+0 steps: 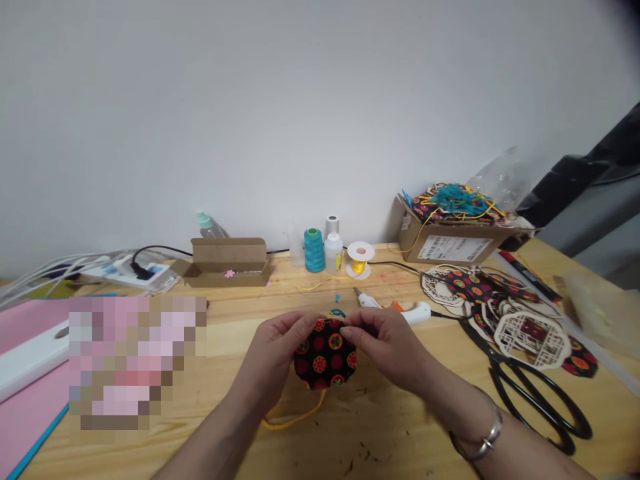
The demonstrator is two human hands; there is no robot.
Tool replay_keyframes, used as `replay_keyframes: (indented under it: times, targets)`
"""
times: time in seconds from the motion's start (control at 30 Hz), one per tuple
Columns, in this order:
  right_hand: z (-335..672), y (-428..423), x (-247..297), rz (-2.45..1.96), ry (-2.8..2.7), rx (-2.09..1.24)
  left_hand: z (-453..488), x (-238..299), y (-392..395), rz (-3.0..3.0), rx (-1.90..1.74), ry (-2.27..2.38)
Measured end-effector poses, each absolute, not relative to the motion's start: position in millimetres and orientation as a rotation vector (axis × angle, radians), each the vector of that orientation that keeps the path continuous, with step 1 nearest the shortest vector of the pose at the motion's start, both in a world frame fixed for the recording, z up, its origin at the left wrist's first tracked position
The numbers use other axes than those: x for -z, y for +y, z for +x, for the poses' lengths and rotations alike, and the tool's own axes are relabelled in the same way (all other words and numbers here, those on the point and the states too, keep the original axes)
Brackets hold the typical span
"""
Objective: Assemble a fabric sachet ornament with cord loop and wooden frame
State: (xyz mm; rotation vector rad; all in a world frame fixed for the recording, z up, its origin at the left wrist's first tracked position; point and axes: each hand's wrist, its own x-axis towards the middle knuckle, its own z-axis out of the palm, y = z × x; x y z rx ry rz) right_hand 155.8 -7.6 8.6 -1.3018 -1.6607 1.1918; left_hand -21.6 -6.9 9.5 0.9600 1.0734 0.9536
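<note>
My left hand [273, 357] and my right hand [387, 343] both pinch the top edge of a small round black fabric piece [326, 357] printed with red and orange circles. They hold it upright just above the wooden table [360, 433]. A yellow cord [295, 419] hangs from the bottom of the piece and loops onto the table under my left wrist. A small teal bit [337, 312] shows just behind the top of the piece. My right wrist wears a silver bracelet [483, 441].
A white glue gun [400, 309] lies just behind my hands. Black scissors [537, 393] and cream lattice cut-outs [533, 337] lie at right. At the back stand a teal thread spool [315, 250], a yellow cord spool [360, 259], a small open carton [227, 261] and a box of scraps [453, 230].
</note>
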Motion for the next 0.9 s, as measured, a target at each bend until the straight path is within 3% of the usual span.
replay_keyframes:
  times: [0.73, 0.8, 0.9]
  targets:
    - [157.8, -5.5, -3.8, -1.300, -1.679, -1.127, -17.8, -8.6, -9.7, 0.889, -0.835, 1.000]
    - [158.1, -7.2, -4.4, -1.319, -1.728, -0.957, -17.4, -9.9, -10.4, 0.871, -0.847, 1.000]
    - [158.2, -10.9, -5.0, -1.258, -1.803, -0.380, -16.5, -11.1, -11.0, 0.867, -0.852, 1.038]
